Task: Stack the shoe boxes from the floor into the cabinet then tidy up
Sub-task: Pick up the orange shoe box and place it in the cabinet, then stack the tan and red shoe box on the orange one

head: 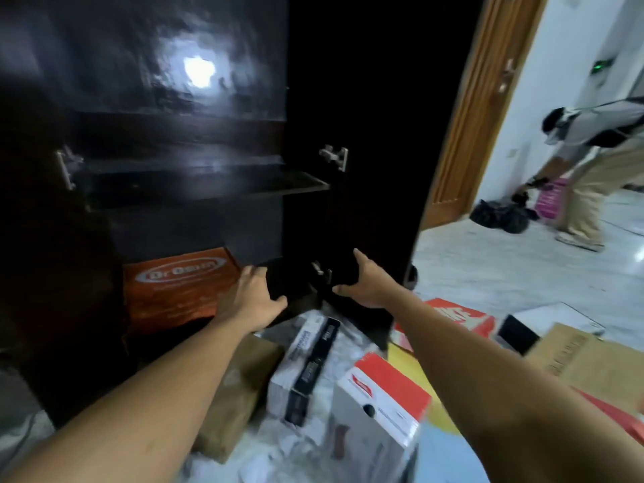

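Note:
My left hand (251, 298) and my right hand (366, 280) press on the two sides of a black shoe box (289, 284). I hold it at the mouth of the dark cabinet's (209, 183) bottom compartment. Its outline is hard to tell from the dark interior. An orange shoe box (181, 287) lies inside that compartment, just left of the black one. On the floor below my arms lie a white-and-black box (306, 364), a white box with a red lid (383, 406), a brown cardboard box (237, 388) and a red box (449, 318).
Both cabinet doors stand open, the right door (366, 134) reaching toward the floor boxes. The shelf above is bare. A flat brown carton (592, 360) and a black-and-white box (522, 332) lie at the right. Beyond, a person (592, 162) bends over a black bag (498, 214) near a wooden door (470, 116).

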Tool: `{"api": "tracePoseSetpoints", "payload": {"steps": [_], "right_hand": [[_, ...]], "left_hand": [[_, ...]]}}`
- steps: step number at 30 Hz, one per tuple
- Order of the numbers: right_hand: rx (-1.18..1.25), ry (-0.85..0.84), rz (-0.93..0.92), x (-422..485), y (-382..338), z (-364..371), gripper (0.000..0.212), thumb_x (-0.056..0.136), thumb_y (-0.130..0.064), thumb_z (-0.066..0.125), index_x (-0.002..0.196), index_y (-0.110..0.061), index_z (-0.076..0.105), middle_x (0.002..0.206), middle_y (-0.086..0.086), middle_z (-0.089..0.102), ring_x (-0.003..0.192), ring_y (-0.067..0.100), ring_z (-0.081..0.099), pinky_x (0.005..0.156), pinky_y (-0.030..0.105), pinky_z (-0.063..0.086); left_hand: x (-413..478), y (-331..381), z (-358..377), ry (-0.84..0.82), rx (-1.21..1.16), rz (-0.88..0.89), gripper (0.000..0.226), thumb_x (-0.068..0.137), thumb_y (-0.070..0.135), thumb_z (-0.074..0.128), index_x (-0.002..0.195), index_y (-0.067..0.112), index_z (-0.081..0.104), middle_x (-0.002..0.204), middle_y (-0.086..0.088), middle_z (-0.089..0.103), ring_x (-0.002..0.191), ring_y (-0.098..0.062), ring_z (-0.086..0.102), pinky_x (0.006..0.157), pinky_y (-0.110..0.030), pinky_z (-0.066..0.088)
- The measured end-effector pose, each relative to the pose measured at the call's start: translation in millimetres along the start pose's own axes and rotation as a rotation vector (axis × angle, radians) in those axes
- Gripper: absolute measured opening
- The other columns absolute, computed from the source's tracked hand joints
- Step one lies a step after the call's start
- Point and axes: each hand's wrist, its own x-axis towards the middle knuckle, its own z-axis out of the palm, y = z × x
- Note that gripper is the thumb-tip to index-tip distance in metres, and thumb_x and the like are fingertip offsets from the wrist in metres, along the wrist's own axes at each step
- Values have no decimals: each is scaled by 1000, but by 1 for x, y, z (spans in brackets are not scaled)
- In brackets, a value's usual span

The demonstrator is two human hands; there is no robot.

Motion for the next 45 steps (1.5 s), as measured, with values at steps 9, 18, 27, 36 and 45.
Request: {"api": "tracePoseSetpoints", "payload": {"steps": [9,18,27,36,45], "right_hand": [[-80,244,252,-167,97,-129,101,85,-42,74,158,-11,11,159,14,30,142,32,35,110,38,36],[-57,360,541,-280,175,-185,103,84,-38,77,158,-13,11,158,14,33,139,33,41,108,40,37],[-134,502,766,-365,235,-230,100,82,-45,76,157,-16,16,158,11,34,131,32,51,108,47,45],[11,434,749,-330,343,-220,101,80,-37,80,156,-13,17,153,13,42,133,30,49,109,43,42],[71,357,761,-268,509,-191,89,82,-32,79,152,-10,30,151,14,45,133,30,48,105,35,41]], "left_hand": [[-92,145,1,-55,51,279,80,88,58,59,153,22,30,157,1,29,134,-25,46,94,-42,51],[-118,271,48,-188,-32,513,73,87,58,60,144,18,40,149,0,39,125,-26,52,89,-39,51],[-141,379,113,-339,-163,663,71,87,57,61,142,17,43,146,-4,44,126,-27,52,92,-40,50],[-150,452,218,-453,-158,670,60,81,55,65,127,19,54,128,-6,55,114,-28,58,86,-37,51],[-144,464,388,-656,-187,481,68,72,61,65,131,30,53,131,3,59,118,-24,59,95,-41,51]]}}
